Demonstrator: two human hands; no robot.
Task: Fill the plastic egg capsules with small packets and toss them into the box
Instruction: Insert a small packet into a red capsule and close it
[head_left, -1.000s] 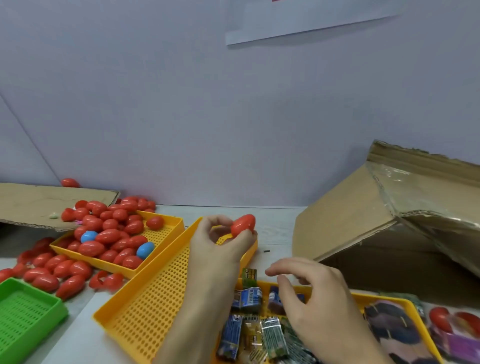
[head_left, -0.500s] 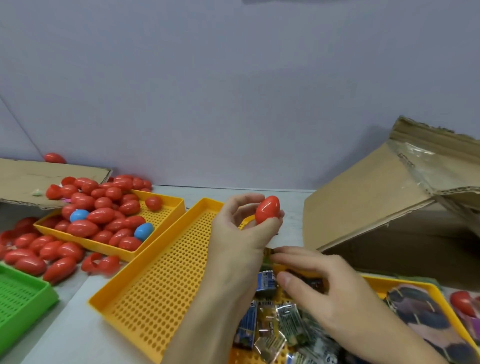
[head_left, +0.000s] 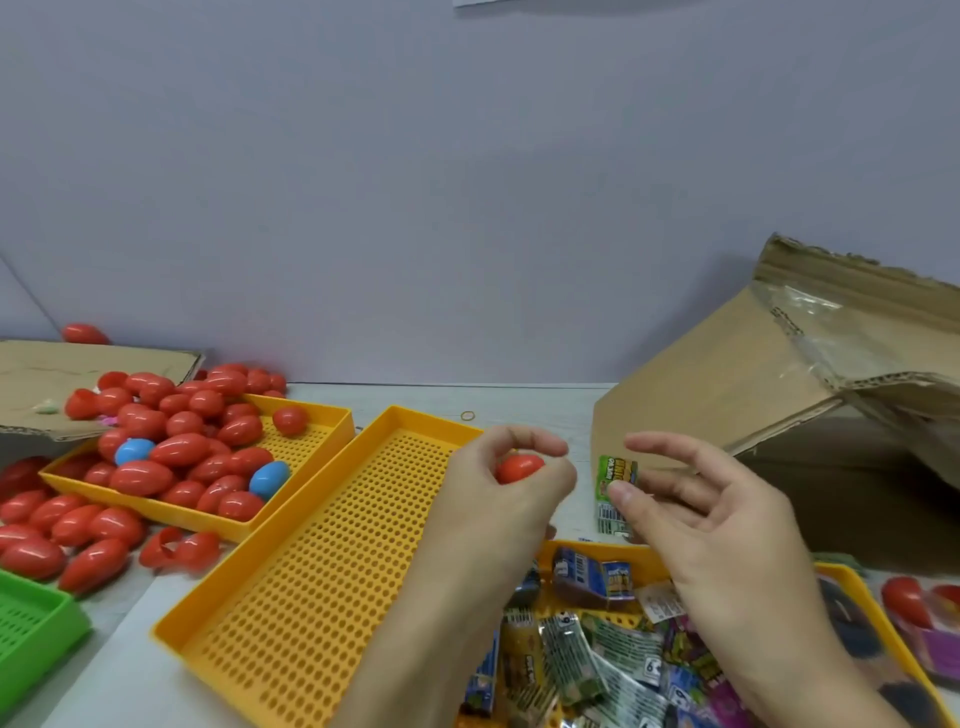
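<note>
Left hand (head_left: 498, 493) gripping red egg capsule (head_left: 518, 467), right hand (head_left: 711, 525) pinching green packet (head_left: 615, 491) (upright), near box (head_left: 727, 395)

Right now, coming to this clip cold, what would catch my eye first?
The two hands at centre: the left hand pinches a red egg capsule, and the right hand holds a green packet beside it. Next, the heap of red capsules, with two blue ones, spilling over the yellow tray at the left. The large cardboard box stands at the right.
</note>
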